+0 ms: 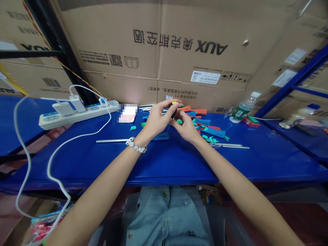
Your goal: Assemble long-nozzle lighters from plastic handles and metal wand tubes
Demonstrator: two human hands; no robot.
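Observation:
My left hand (159, 118) is closed around the dark handle of a screwdriver (174, 108), whose yellow end points up; its tip is hidden. Close beside it, my right hand (186, 127) has its fingers pinched together below the handle, and what they hold is hidden. Under and behind both hands lie flat plastic pieces in blue, orange, red and green, among them a blue piece (212, 131) and an orange piece (201, 111). Small green parts (210, 139) are scattered by my right wrist. A metal rod (111, 140) lies left of my left wrist, and another rod (230, 146) lies at the right.
On the blue table (176, 167), a white power strip (79, 114) with plugged-in chargers and a looping white cable (74, 136) occupies the left. A plastic bottle (244, 108) and a small red box (251, 121) stand at the right. Cardboard (115, 34) rises behind.

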